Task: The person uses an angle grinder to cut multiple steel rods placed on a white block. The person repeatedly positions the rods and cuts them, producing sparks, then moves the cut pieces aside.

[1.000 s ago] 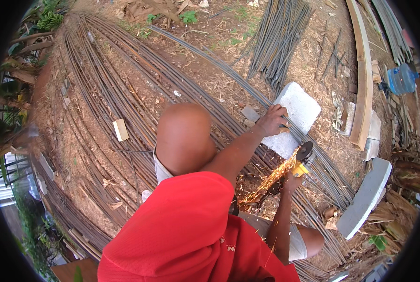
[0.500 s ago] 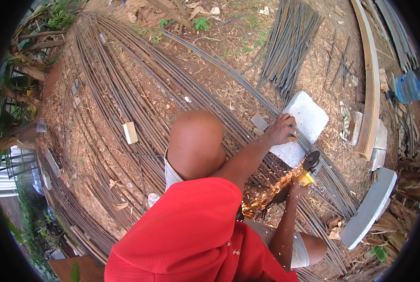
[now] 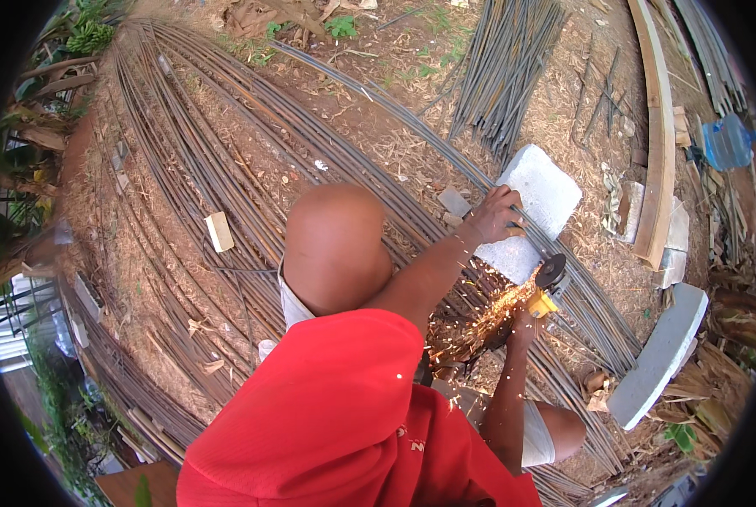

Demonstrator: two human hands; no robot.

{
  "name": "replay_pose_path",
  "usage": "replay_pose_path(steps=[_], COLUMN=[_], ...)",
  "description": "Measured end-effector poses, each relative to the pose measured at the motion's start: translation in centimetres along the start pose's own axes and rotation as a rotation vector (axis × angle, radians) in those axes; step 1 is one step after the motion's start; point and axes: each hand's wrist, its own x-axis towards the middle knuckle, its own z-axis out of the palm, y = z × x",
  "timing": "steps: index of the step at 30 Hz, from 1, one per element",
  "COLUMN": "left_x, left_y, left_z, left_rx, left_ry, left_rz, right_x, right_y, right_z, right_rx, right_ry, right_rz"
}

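My left hand (image 3: 494, 213) grips a narrow bundle of grey steel bars (image 3: 453, 155) where it crosses a pale concrete block (image 3: 538, 182). My right hand (image 3: 525, 324) is closed on a yellow angle grinder (image 3: 543, 302), just below and right of my left hand. Its dark round disc (image 3: 551, 269) is against the bars at the block's lower right, and a spray of orange sparks flies down and left from it. The point where disc and steel meet is too small to make out. My bare left knee (image 3: 334, 228) is beside my left arm.
Long rusty bars (image 3: 200, 93) spread across dirt and dry leaves around me. A pile of shorter bars (image 3: 506, 68) lies at the top. Timber planks (image 3: 657, 152), a blue water jug (image 3: 724, 139) and a grey slab (image 3: 657, 359) are on the right; plants (image 3: 40, 144) border the left.
The whole view shifted right and down, then back, with slight head movement. My hands and the grinder stay in place on the bars, and the sparks continue, their spray changing shape.
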Motion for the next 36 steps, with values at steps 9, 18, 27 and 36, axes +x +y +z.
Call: replay_pose_path(steps=[9, 18, 27, 36], left_x=[-0.1, -0.1, 0.1, 0.0], left_y=[-0.2, -0.2, 0.3, 0.2], left_z=[0.0, -0.5, -0.2, -0.4], left_rx=[0.010, 0.013, 0.017, 0.045], left_ry=[-0.004, -0.046, -0.043, -0.012], left_rz=[0.009, -0.028, -0.044, -0.010], right_x=[2.3, 0.8, 2.0, 1.2], right_y=[3.2, 1.2, 1.4, 0.8], right_z=[-1.5, -0.1, -0.7, 0.2], right_rx=[-0.237, -0.144, -0.222, -0.181], right_ry=[-0.006, 0.010, 0.040, 0.072], right_rz=[-0.294, -0.088, -0.122, -0.170])
